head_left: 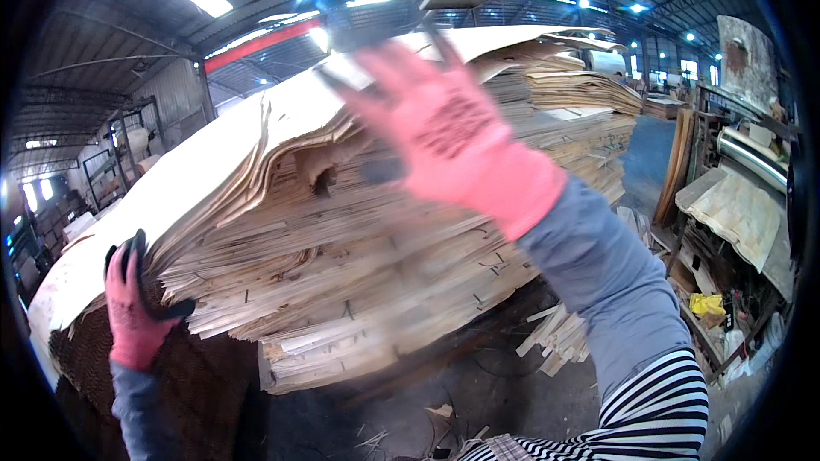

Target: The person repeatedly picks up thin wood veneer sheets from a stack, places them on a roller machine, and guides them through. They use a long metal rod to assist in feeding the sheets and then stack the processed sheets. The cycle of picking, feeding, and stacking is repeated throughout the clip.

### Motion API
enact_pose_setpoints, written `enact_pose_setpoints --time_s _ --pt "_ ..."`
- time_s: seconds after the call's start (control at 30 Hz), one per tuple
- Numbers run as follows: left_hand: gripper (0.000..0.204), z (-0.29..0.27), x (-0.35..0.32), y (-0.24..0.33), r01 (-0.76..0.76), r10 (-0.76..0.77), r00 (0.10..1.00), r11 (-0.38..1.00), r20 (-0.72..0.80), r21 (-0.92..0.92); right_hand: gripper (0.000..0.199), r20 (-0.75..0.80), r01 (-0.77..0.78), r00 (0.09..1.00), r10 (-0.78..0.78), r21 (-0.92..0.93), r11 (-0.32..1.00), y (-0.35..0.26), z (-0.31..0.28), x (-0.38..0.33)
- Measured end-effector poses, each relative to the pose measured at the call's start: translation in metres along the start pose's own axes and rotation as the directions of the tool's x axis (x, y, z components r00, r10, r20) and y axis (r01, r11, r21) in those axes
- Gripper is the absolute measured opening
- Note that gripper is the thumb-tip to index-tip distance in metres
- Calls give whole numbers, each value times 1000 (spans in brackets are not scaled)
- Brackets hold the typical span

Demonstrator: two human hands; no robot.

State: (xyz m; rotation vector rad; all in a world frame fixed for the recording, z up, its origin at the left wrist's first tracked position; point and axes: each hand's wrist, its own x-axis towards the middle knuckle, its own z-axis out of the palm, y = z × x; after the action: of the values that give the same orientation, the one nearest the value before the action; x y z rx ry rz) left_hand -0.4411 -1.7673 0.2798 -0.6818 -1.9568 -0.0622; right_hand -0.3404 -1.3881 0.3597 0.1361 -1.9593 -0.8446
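A tall stack of thin wood veneer sheets spans the middle of the view, with ragged, layered edges toward me. Its pale top sheet droops down to the left, and several sheets beneath it bulge and curl. At the stack's left end is my left hand, in a pink glove with dark fingertips. Its fingers touch the sheet edge, and the thumb is spread away to the right. My right hand, gloved the same way and blurred by motion, is raised in front of the upper edge with fingers spread, apparently holding nothing.
Thin wood strips lie on the floor below the stack's right side. A cluttered rack with boards and a metal roller stands at the right. A yellow item lies low beside it. Brown, rough-textured material sits below the stack's left end.
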Motion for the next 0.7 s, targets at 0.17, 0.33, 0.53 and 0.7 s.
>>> enact_pose_setpoints --time_s 0.17,0.33,0.53,0.7 --pt "82 34 11 1 89 -23 950 976 -311 199 95 115 -444 872 477 -229 866 88 9 -39" --pt "60 25 47 -23 69 28 888 979 -459 193 47 176 -462 863 474 -106 880 114 54 -41" --pt "60 -1 73 -77 115 -63 933 985 -355 127 28 164 -362 915 369 -73 929 59 45 -40" --pt "60 0 46 -169 185 -140 916 979 -375 88 33 -163 -360 926 342 -103 927 86 55 -28"
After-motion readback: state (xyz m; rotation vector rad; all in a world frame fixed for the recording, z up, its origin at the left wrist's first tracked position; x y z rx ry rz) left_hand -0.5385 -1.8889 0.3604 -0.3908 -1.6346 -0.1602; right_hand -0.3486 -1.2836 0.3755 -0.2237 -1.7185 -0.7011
